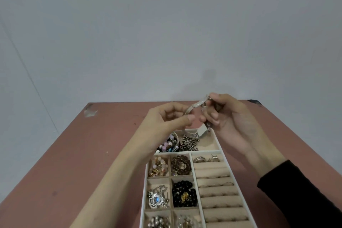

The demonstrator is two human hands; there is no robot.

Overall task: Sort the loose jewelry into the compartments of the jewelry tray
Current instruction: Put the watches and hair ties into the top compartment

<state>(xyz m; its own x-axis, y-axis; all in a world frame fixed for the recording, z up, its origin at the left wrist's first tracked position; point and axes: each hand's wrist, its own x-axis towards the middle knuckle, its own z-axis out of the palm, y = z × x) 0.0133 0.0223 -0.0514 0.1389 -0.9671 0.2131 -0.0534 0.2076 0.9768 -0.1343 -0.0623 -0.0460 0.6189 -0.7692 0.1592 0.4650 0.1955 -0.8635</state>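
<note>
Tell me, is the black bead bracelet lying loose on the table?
No, the black bead bracelet lies inside a compartment of the jewelry tray, right beside the compartment with the silver pendants.

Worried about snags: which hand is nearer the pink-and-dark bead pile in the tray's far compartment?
Left. The left hand is above the bead pile, partly hiding it; the right hand is off to its right, over the compartment at its other end. Both pinch one pale bangle.

Both hands, left hand [172,118] and right hand [227,116], pinch pale bracelet [196,105] above jewelry tray [192,176] on reddish table [74,153].
</note>
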